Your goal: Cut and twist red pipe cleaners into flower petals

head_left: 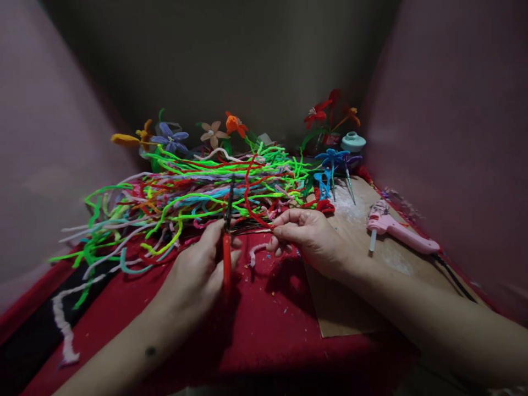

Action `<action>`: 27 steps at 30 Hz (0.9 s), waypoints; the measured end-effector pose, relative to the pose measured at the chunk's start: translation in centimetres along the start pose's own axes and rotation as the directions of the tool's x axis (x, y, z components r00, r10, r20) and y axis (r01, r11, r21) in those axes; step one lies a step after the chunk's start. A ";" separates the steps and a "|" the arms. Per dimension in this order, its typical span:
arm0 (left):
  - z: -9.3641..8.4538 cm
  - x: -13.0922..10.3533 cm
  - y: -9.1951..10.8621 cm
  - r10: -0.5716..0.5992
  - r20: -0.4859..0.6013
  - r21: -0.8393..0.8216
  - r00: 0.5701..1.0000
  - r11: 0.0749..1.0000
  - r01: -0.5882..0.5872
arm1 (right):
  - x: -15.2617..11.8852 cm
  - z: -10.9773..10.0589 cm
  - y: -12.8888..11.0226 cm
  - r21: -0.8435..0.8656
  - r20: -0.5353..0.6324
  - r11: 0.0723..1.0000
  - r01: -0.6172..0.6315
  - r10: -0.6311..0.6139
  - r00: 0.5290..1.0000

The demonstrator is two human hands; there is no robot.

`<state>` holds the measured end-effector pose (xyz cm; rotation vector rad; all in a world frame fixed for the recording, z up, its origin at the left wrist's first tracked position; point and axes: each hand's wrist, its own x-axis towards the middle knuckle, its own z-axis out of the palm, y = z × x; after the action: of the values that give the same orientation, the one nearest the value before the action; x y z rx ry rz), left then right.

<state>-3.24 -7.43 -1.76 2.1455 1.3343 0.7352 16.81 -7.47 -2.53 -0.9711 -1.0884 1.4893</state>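
My left hand (206,258) is wrapped round a red-handled tool (227,258). Its narrow dark jaws point up and away; whether it is pliers or scissors I cannot tell. To its right, my right hand (303,236) pinches the lower end of a red pipe cleaner (247,192) between thumb and fingertips. The pipe cleaner's bent length rises over a large heap of coloured pipe cleaners (193,190). Between the hands, a short pale pink piece (258,248) lies on the red cloth (264,324).
A pink glue gun (400,234) rests on a brown board (342,302) at right, its cord trailing toward me. Pipe-cleaner flowers stand behind the heap, including a purple one (170,137) and an orange one (236,125). A blue flower (333,158) and a turquoise lid (353,142) are back right.
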 end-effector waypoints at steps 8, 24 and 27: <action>1.5 3.0 3.1 -0.307 0.029 -0.810 0.951 0.550 0.203 | -0.5 0.4 0.4 -0.036 0.078 0.999 0.010 -0.007 0.997; 1.8 4.6 2.5 -0.026 0.080 -0.778 0.996 0.623 0.079 | 0.3 -0.1 1.4 0.183 0.212 0.964 -0.195 0.155 0.965; 2.1 4.6 2.2 -0.126 0.041 -0.799 0.991 0.591 0.109 | 0.2 -0.2 1.0 0.207 0.180 0.975 -0.082 0.045 0.983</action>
<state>1.29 -4.44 -0.99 1.2931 0.8634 1.0514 16.68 -7.37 -3.52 -0.7417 -1.0018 1.7313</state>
